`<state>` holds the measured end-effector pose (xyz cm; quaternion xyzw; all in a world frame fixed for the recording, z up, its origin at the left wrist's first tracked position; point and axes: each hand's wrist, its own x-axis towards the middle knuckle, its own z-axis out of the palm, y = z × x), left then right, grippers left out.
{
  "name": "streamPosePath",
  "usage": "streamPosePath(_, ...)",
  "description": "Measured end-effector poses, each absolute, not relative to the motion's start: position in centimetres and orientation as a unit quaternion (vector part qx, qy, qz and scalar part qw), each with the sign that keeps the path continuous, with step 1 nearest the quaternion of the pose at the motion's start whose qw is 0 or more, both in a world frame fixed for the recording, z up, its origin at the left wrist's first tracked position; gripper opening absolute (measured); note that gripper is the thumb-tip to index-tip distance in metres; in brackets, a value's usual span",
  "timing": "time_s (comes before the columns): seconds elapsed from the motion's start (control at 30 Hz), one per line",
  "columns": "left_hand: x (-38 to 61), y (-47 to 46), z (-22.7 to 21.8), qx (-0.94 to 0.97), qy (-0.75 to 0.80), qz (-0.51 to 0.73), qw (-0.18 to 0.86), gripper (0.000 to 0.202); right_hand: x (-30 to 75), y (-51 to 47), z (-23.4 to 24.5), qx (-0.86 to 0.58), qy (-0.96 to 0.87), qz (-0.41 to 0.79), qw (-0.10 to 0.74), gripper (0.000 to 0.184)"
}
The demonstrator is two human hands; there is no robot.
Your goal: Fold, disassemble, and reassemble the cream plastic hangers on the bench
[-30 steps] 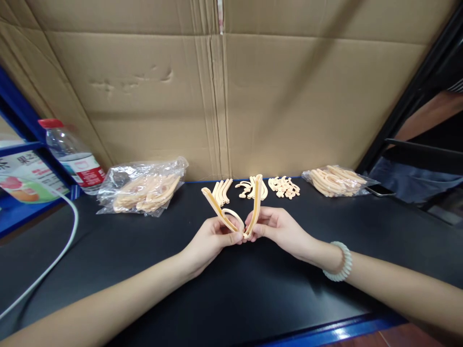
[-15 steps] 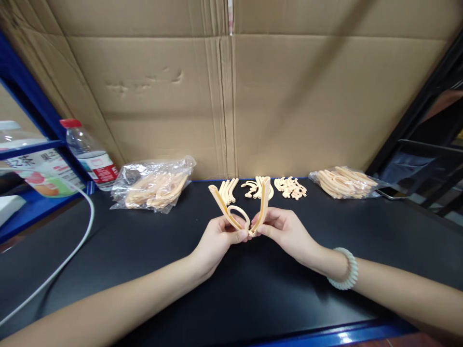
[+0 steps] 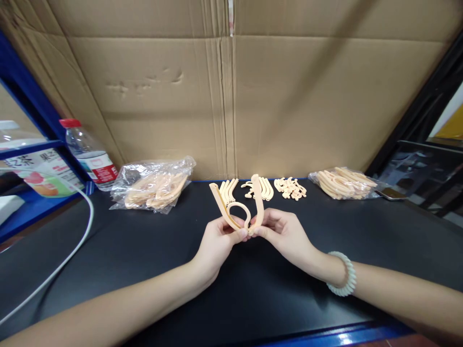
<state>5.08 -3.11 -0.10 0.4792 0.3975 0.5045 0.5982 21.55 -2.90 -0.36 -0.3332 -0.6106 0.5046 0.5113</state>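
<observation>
Over the middle of the black table, my left hand pinches a beige plastic hanger arm together with a curved hanger hook. My right hand grips a second beige hanger arm by its lower end. The two arms slant upward in a V, and their lower ends meet between my fingertips. The fingers cover most of that joint, so I cannot tell whether the pieces are locked together. Behind my hands lie loose hanger arms, a group of hooks and arms, and several small beige pieces.
A clear bag of beige parts lies at the back left, another bag at the back right beside a phone-like object. A red-capped bottle and a white cable are on the left. Cardboard stands behind.
The right hanger arm has turned, so its smooth broad side faces me instead of its hollow channel. The hook's curve shows rounder. My hands have barely shifted.
</observation>
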Motion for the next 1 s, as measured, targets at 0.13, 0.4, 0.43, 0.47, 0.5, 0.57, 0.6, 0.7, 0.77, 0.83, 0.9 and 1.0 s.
streamPosePath(0.13, 5.0, -3.1, 0.1, 0.479, 0.394, 0.495, 0.609, 0.015, 21.7, -2.8, -0.4, -0.34, -0.602, 0.507, 0.514, 0.024)
streamPosePath(0.4, 5.0, -3.0, 0.4, 0.47, 0.388, 0.487, 0.626, 0.021, 22.1, -2.0, -0.6, -0.354, -0.597, 0.522, 0.496, 0.028)
streamPosePath(0.43, 4.8, -2.9, 0.4, 0.469, 0.389, 0.482, 0.63, 0.022, 22.4, -1.6, -0.5, -0.354, -0.604, 0.522, 0.487, 0.028)
streamPosePath(0.47, 4.6, -2.7, 0.6, 0.467, 0.39, 0.478, 0.633, 0.022, 22.9, -1.3, -0.4, -0.354, -0.611, 0.522, 0.479, 0.027)
streamPosePath(0.5, 4.2, -2.4, 0.8, 0.465, 0.392, 0.475, 0.636, 0.022, 23.5, -0.8, -0.3, -0.351, -0.618, 0.523, 0.47, 0.026)
streamPosePath(0.57, 3.2, -1.5, 1.3, 0.463, 0.395, 0.469, 0.64, 0.02, 25.1, 0.2, 0.1, -0.34, -0.643, 0.529, 0.437, 0.025)
streamPosePath(0.6, 2.6, -1.0, 1.7, 0.459, 0.399, 0.462, 0.646, 0.02, 26.0, 0.7, 0.4, -0.332, -0.666, 0.531, 0.405, 0.024)
streamPosePath(0.7, 0.8, 0.8, 2.8, 0.462, 0.418, 0.42, 0.66, 0.017, 28.5, 2.1, 1.3, -0.327, -0.717, 0.51, 0.346, 0.024)
streamPosePath(0.77, -0.5, 2.0, 3.4, 0.468, 0.421, 0.404, 0.663, 0.015, 29.7, 2.8, 1.8, -0.342, -0.726, 0.479, 0.355, 0.024)
streamPosePath(0.83, -1.6, 3.0, 3.7, 0.475, 0.424, 0.4, 0.659, 0.017, 30.5, 3.3, 2.2, -0.358, -0.745, 0.44, 0.351, 0.025)
streamPosePath(0.9, -2.6, 3.8, 3.7, 0.5, 0.42, 0.383, 0.653, 0.02, 31.1, 3.6, 2.5, -0.366, -0.776, 0.405, 0.317, 0.025)
streamPosePath(1.0, -3.8, 4.8, 3.6, 0.594, 0.416, 0.34, 0.599, 0.02, 31.9, 4.0, 2.6, -0.373, -0.813, 0.367, 0.255, 0.023)
